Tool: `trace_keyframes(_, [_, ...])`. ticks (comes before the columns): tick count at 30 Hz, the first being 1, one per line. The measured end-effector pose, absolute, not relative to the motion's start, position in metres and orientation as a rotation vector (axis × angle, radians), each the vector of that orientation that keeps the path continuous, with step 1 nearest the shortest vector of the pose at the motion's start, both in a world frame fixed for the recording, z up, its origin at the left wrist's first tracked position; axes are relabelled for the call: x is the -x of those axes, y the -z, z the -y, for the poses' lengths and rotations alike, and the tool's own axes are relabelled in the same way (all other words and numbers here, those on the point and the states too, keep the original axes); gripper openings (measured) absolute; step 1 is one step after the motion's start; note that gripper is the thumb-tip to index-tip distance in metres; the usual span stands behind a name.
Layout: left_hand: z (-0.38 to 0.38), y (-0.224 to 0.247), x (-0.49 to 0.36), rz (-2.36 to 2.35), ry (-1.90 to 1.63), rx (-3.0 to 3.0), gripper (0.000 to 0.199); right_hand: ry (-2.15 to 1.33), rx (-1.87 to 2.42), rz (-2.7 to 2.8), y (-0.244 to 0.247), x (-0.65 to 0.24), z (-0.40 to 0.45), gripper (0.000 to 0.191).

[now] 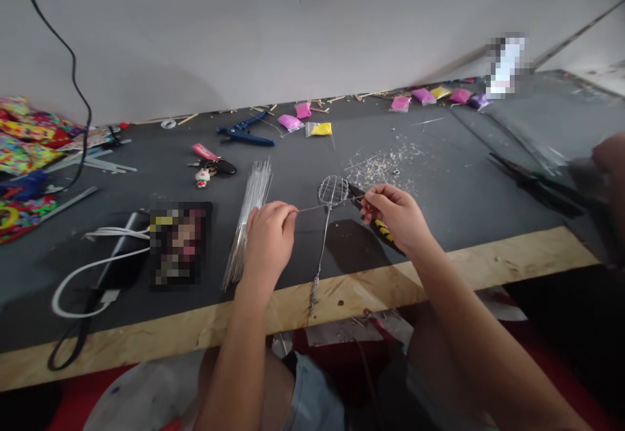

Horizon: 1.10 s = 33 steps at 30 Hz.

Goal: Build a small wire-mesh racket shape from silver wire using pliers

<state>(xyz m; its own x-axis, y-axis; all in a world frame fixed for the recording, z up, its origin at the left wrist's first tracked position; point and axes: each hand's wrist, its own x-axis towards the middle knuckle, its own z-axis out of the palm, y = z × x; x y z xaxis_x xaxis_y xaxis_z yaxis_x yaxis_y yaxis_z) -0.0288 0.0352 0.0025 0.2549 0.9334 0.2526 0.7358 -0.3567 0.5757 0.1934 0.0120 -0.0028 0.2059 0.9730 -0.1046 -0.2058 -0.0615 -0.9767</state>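
A small wire racket shape (333,190) with a round mesh head lies on the dark table, its twisted handle reaching the wooden front edge. A thin wire (312,209) runs across the base of its head. My left hand (271,239) pinches the wire's left end, beside a bundle of straight wires (251,203). My right hand (393,213) pinches the wire on the right side. Pliers with black and yellow handles (383,229) lie under and beside my right hand, their jaws near the mesh head.
Wire scraps (385,165) are scattered behind my right hand. Blue pliers (249,130), keys (215,164) and coloured packets (290,122) lie farther back. A phone (181,245) and white cable (73,268) are at left. At the right edge another person's hand (610,164) shows near dark pliers (532,183).
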Motion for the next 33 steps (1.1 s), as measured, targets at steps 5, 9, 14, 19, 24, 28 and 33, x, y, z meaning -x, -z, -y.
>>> trace_keyframes(5, [-0.030,0.003,0.014,-1.596,-1.201,-2.145,0.017,-1.161,1.203,0.719,0.005,-0.188,-0.010,0.011])
trace_keyframes(9, [-0.017,-0.003,0.004,-1.552,-1.413,-1.994,0.023,-1.096,1.151,0.622,0.005,-0.192,-0.015,0.010])
trace_keyframes(14, [-0.017,0.004,-0.001,-1.496,-1.029,-1.918,0.018,-1.127,1.067,0.455,0.004,-0.201,-0.025,0.010])
trace_keyframes(19, [-0.026,0.018,-0.004,-1.465,-0.747,-1.855,0.023,-1.153,1.048,0.458,0.005,-0.201,-0.027,0.009])
trace_keyframes(24, [-0.034,0.010,0.003,-1.242,-1.121,-1.138,0.032,-1.168,1.075,0.475,0.004,-0.208,-0.026,0.008])
trace_keyframes(28, [-0.040,-0.002,0.015,-1.001,-1.422,-0.760,0.024,-1.170,1.111,0.491,0.002,-0.215,-0.025,0.006])
trace_keyframes(33, [-0.043,-0.006,0.022,-0.936,-1.524,-0.703,0.014,-1.156,1.125,0.513,0.003,-0.221,-0.025,0.006])
